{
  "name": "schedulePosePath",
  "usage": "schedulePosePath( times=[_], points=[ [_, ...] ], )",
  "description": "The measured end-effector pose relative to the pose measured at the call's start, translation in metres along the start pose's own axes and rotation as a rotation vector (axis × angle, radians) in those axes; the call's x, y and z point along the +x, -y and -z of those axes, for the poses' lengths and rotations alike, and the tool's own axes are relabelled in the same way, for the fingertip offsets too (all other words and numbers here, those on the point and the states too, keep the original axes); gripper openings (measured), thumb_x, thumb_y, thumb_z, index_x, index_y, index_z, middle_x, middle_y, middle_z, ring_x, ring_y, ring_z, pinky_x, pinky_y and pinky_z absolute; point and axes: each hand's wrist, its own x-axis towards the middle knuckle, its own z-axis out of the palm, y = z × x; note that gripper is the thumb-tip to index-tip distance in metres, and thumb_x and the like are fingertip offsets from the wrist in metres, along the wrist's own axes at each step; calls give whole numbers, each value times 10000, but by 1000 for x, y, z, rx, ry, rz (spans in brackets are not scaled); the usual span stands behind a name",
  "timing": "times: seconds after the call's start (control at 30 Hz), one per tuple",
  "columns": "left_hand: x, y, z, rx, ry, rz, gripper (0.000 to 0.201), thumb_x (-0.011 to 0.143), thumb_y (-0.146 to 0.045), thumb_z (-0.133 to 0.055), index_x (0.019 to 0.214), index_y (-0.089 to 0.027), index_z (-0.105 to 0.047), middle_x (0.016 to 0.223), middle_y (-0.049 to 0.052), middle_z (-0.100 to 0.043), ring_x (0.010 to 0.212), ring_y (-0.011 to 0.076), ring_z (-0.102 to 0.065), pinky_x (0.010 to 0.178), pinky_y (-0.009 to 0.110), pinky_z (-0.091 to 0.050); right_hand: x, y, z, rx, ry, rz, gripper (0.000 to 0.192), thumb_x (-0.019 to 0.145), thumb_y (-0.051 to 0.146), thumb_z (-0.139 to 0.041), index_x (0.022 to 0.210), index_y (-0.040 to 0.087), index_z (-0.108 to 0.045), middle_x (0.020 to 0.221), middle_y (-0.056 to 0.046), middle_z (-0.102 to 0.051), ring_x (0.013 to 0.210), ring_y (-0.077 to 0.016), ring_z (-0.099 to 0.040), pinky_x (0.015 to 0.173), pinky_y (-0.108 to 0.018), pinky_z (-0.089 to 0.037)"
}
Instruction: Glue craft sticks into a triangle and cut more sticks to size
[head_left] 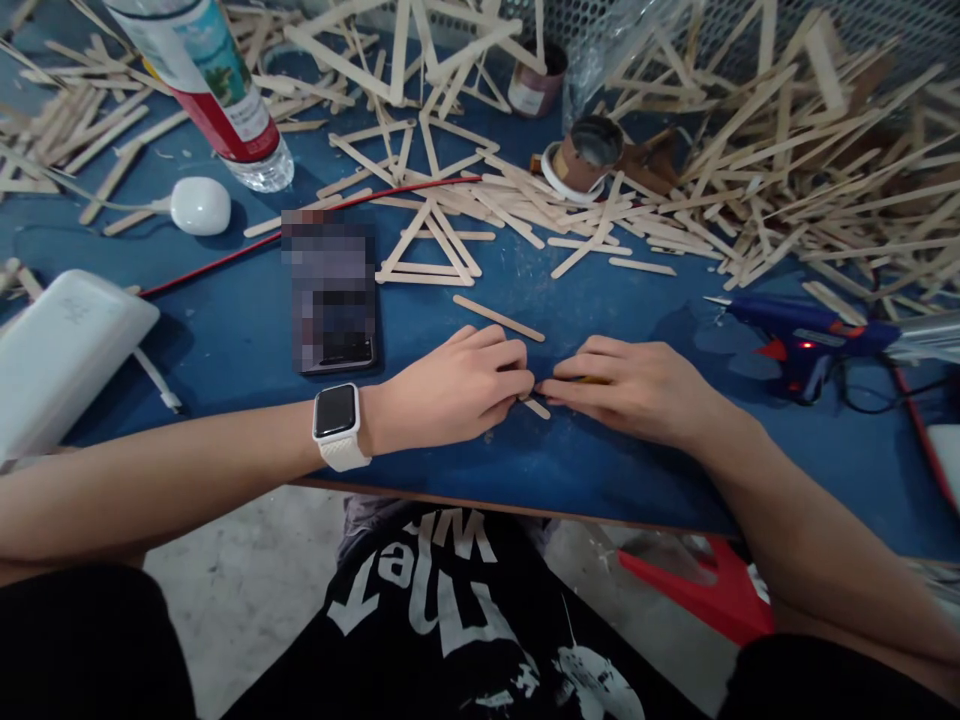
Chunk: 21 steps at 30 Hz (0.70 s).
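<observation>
Working at the centre of the frame, the left hand [484,378] bends its fingers over a pale, flat wooden stick [536,407] and grasps it, one end showing below the fingertips, low over the blue-topped counter [645,485]. Just beside it, the right hand [630,385] grips a slim yellow object [594,380], mostly hidden by the fingers; I cannot tell what it is. A white-cased watch with a dark screen [335,412] circles the left wrist.

Just above the hands lies a loose pale wooden stick [499,318], slanting down to the right. Above and left of that, a triangular frame of pale wooden sticks [427,279] lies flat, near a dark phone with a blurred screen [334,290]. At right rests a blue glue gun with a red trigger [787,330], its small light glowing red. Heaped pale wooden sticks [712,215] fill the upper right.
</observation>
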Motion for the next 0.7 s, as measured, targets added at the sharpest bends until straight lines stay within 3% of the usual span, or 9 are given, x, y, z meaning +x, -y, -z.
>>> schedulePosePath(
  times=[0.23,0.3,0.37,0.47,0.57,0.6,0.7],
  points=[
    [1,-2,-7,69,-10,0,230,1191,-88,-616,1170,-183,-823,1252,103,-852,1110,272,-702,894,431,-505,-3,0,0,-7,8,3,273,1229,132,-625,1300,234,-868,1124,-56,-900,962,-202,-768,736,-309,-607],
    [2,-2,3,111,8,-13,216,1195,-108,-624,1178,-179,-827,1270,108,-861,1138,280,-723,916,442,-527,-4,0,0,3,12,0,272,1224,130,-631,1307,234,-869,1119,-55,-901,960,-203,-771,731,-310,-617],
    [5,2,26,180,24,11,225,1214,-155,-605,1161,-186,-821,1284,108,-864,1169,300,-745,978,471,-552,-5,0,0,21,26,-6,268,1201,129,-667,1329,241,-874,1133,-56,-903,967,-208,-774,740,-316,-630],
    [9,22,76,302,-14,307,281,1209,-209,-554,1054,-219,-788,1139,100,-826,1123,328,-750,981,504,-572,-8,-1,-1,52,38,-26,282,1166,142,-733,1370,267,-882,1139,-51,-901,982,-213,-778,733,-313,-627],
    [7,52,115,472,-39,741,308,1242,-330,-501,1102,-222,-753,1316,121,-780,1224,344,-715,1048,537,-603,-10,-1,-3,58,50,-46,273,1155,150,-770,1371,272,-884,1166,-54,-903,1009,-214,-787,715,-304,-616],
    [5,61,120,479,-17,838,331,1254,-355,-475,1110,-217,-740,1340,119,-775,1236,338,-710,1042,529,-615,-10,-1,-3,55,55,-51,268,1155,150,-774,1367,271,-885,1180,-55,-906,1015,-213,-790,712,-304,-617],
    [-3,80,118,460,10,892,333,1227,-340,-501,987,-215,-694,1224,135,-784,1190,347,-725,956,494,-599,-10,0,-4,43,54,-55,262,1166,162,-771,1370,277,-888,1193,-51,-916,1012,-210,-803,701,-303,-619]
  ],
)
